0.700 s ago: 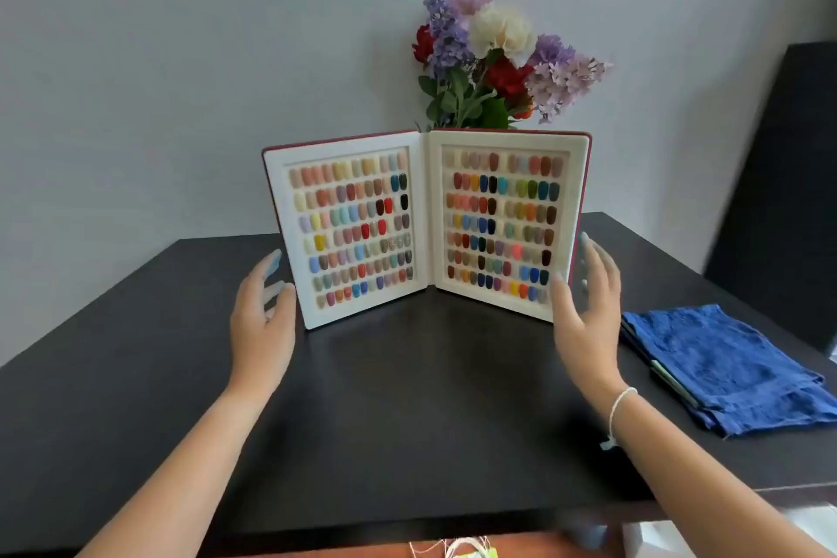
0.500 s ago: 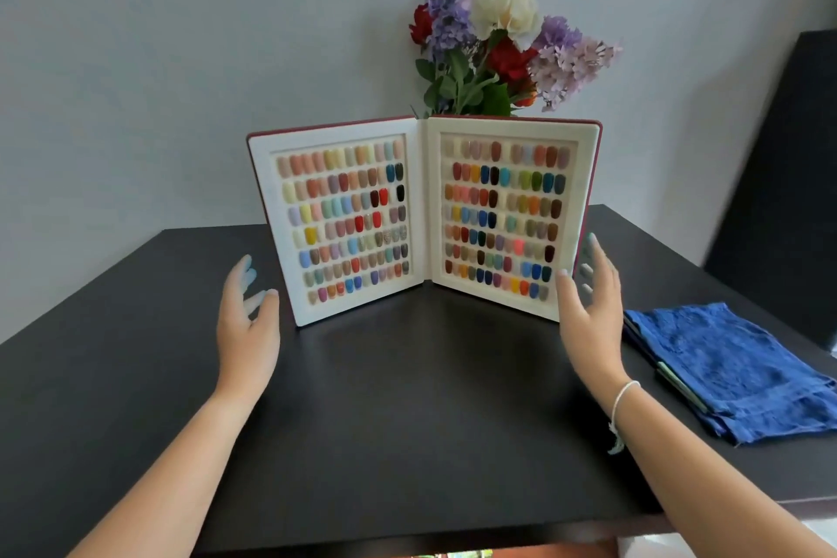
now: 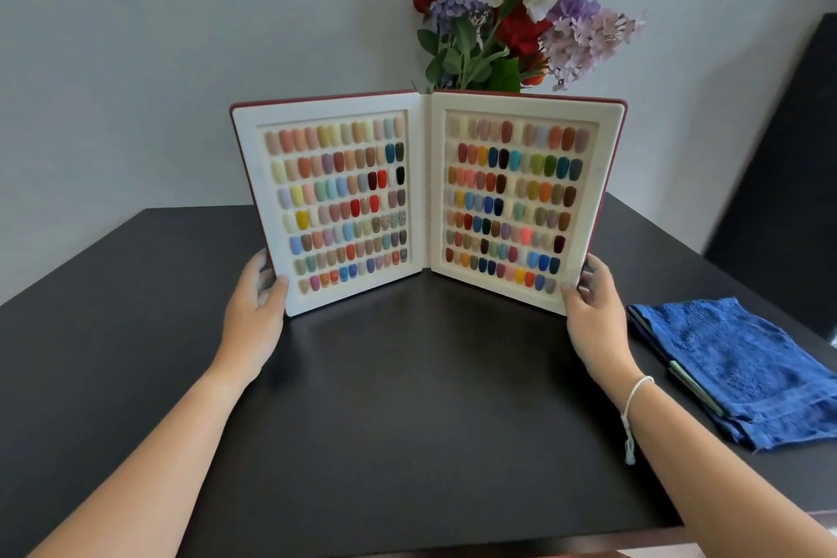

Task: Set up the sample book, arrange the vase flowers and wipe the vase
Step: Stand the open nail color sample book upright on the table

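Observation:
The sample book (image 3: 425, 195) stands upright and open on the black table (image 3: 407, 399), its two white pages filled with rows of coloured nail tips, its cover dark red. My left hand (image 3: 256, 308) grips the lower outer edge of the left page. My right hand (image 3: 593, 308) grips the lower outer edge of the right page. Behind the book rise the flowers (image 3: 512, 9), purple, cream, red and lilac with green leaves. The vase is hidden behind the book.
A folded blue cloth (image 3: 743, 372) lies on the table at the right, over a thin dark flat object. A grey wall stands close behind the table. A dark panel (image 3: 788, 177) stands at the far right.
Both hands were open and apart from the book; they have moved in and closed on its lower outer edges. The view has come closer to the book.

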### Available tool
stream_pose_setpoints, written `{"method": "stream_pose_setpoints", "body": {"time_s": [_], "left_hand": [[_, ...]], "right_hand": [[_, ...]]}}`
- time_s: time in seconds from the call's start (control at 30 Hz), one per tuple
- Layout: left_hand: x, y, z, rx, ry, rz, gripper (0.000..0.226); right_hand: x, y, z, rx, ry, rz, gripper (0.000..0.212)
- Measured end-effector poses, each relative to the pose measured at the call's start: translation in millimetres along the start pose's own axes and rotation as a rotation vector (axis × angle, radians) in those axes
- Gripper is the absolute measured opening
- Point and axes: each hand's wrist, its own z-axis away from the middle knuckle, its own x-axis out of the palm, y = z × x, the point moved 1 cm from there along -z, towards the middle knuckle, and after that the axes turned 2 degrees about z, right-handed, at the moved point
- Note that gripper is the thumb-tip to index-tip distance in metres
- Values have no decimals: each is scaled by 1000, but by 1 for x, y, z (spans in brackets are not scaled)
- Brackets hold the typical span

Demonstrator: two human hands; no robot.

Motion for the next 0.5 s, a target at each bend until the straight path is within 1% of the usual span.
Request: {"method": "stream_pose_setpoints", "body": {"time_s": [0.23,0.33,0.5], "left_hand": [[-3,-3,-4,-24,4,-40,41],[-3,-3,-6,-33,10,-59,40],[-3,-3,-8,-19,15,-73,34]], "right_hand": [[-1,-3,1,15,-11,13,30],[-2,-5,3,10,-24,26,30],[-2,-8,4,6,-25,-2,30]]}}
